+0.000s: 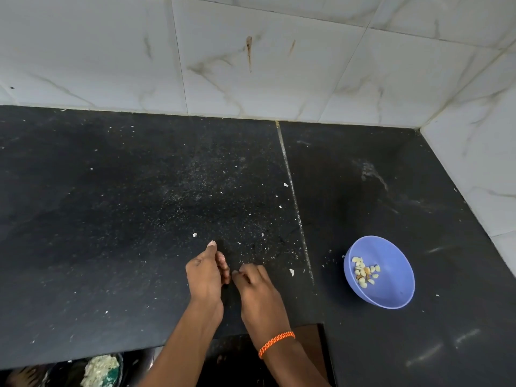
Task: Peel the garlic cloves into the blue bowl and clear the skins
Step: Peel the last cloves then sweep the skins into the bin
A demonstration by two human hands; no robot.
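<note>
Two hands meet on the counter (111, 219); one blue bowl (391, 291).

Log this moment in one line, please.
left hand: sweeping skin bits | right hand: curled beside it | blue bowl: holds peeled cloves

Bare forearms (no sleeves showing), an orange braided wristband (276, 344) on the right wrist.

Black counter (111, 219); marble wall tiles (251, 65).
</note>
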